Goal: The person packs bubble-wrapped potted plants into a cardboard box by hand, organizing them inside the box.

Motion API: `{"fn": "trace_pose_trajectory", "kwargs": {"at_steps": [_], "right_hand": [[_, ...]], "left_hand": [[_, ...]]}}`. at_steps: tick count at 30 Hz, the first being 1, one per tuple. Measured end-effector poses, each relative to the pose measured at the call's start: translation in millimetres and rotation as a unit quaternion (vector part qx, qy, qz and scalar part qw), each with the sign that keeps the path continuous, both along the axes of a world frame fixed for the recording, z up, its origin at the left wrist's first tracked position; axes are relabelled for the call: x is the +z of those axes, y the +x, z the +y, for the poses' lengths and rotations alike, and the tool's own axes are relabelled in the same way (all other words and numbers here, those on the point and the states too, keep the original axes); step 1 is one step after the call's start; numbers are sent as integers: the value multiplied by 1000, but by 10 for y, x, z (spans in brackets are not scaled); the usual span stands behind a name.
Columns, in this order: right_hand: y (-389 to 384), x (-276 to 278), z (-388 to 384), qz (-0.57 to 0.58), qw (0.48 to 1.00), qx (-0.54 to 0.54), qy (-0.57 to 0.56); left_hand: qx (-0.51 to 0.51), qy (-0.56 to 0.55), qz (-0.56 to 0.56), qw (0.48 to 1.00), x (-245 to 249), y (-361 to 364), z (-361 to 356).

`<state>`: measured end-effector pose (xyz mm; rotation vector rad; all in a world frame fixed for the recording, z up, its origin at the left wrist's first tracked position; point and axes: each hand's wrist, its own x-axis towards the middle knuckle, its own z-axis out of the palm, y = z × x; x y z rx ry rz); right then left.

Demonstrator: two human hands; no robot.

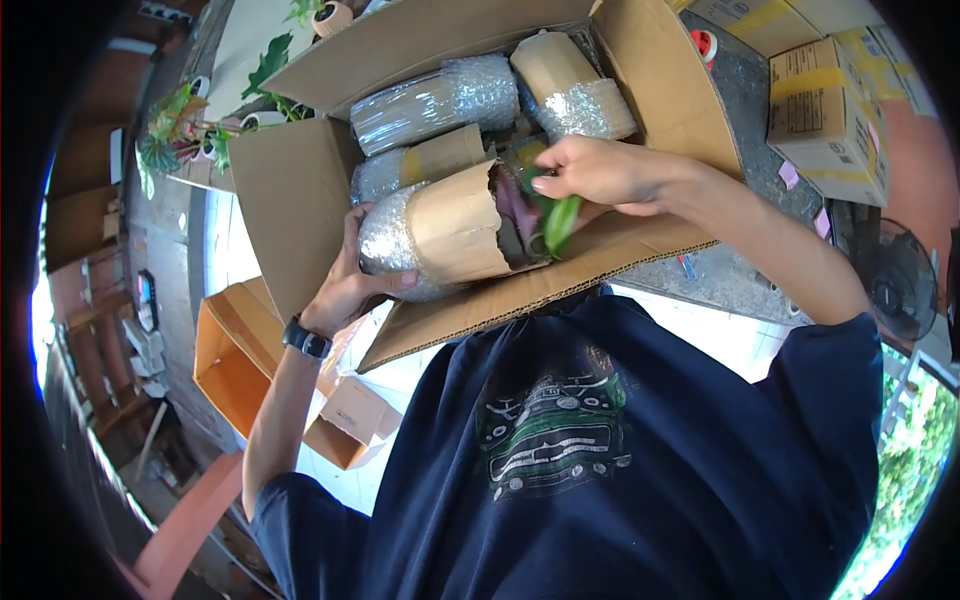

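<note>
My left hand (358,275) grips the bubble-wrapped base of a potted plant rolled in brown paper (455,228), lying on its side over the near part of an open cardboard box (690,100). Purple and green leaves (560,228) stick out of the roll's torn right end. There my right hand (600,175) has its fingers closed around the leaves; the fingertips are partly hidden. Deeper in the box lie more paper rolls in bubble wrap: one at the back left (435,103), one at the back right (572,85) and one (420,165) just behind the held roll.
Taped cardboard boxes (825,120) stand on the grey surface at right, near a red-and-white tape roll (704,45). A black fan (900,280) is at far right. Potted plants (180,135) stand at left. Below them are open empty cartons (240,345).
</note>
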<state>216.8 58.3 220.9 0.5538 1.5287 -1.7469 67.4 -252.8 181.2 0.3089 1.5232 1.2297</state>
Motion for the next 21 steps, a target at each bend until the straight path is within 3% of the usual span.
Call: {"fn": "trace_pose_trajectory", "kwargs": {"at_steps": [2,5,9,10,11,13,14,17,18,20,21], "right_hand": [[-65,108,-197,24,998,-63,-12],[-70,-63,-461,-14,999,-40,-7],[-103,-397,-579,-85,957,-211,-183],[-118,-470,-600,-36,964,-177,-195],[-126,-535,-600,5,993,-110,-42],[-107,-502,-669,83,962,26,257],[-86,-532,-672,121,957,-10,262],[15,-1317,-666,217,916,-8,339],[-70,-1348,-676,318,849,158,392],[-108,-2370,-657,341,915,-8,213],[-98,-2142,-538,297,904,118,283]], "left_hand": [[7,-19,-7,1000,62,19,27],[20,-29,-25,999,137,56,57],[18,-30,-21,999,158,71,88],[12,-33,-9,999,149,60,81],[10,-34,5,999,115,52,84],[8,-39,17,999,111,89,89],[8,-40,20,999,137,102,123],[-3,-76,45,996,207,114,193],[-4,-94,54,994,222,124,197],[-17,-103,64,993,246,122,206],[-21,-106,67,992,249,114,215]]}}
